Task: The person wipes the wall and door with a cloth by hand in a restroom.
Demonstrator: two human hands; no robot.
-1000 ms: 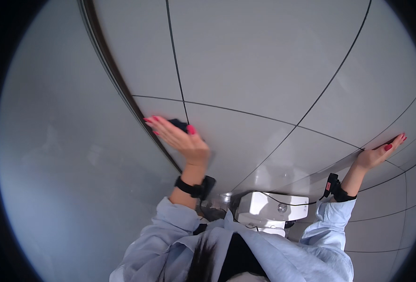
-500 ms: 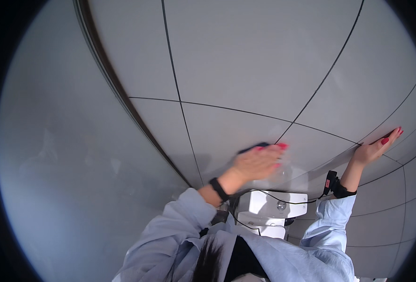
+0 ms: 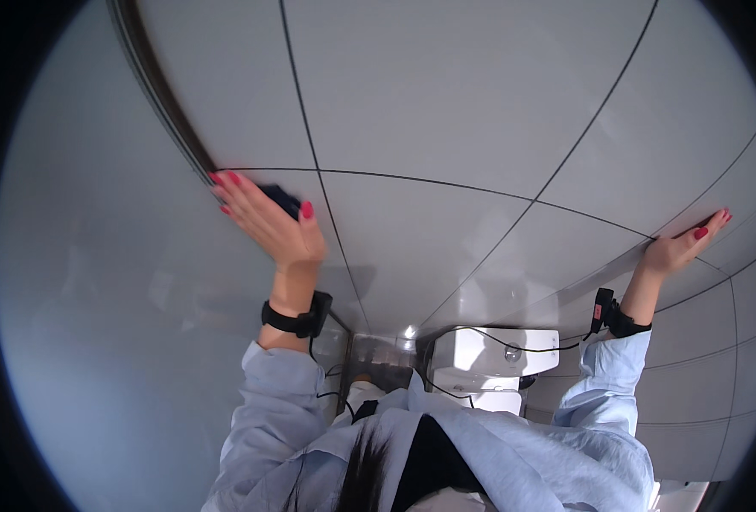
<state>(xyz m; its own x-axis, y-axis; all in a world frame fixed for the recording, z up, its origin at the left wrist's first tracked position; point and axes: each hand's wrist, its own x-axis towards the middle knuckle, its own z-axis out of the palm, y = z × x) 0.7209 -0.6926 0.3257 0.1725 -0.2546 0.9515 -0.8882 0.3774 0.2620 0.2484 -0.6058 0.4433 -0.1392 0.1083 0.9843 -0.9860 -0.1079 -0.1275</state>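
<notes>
Against the tiled wall (image 3: 420, 102), my left hand (image 3: 271, 222) presses a dark cloth (image 3: 282, 199) with its fingers stretched toward the metal edge strip (image 3: 173, 111). Only part of the cloth shows beside the thumb; the palm and fingers hide the rest. Over on the right, my right hand (image 3: 681, 243) leans on the wall near the corner, fingers extended, with no object visible in it. Each wrist wears a black band with a small device and a thin cable.
Below, between my arms, stands a white toilet with a cistern (image 3: 497, 352) and a round button on its top. A smooth pale panel (image 3: 130, 324) fills the left side. Another tiled wall (image 3: 694, 384) is on the right. A cable (image 3: 557, 348) runs across the cistern.
My left hand has swept left and upward along the wall with the dark cloth, from above the cistern to the metal strip. My right hand stays in the same place.
</notes>
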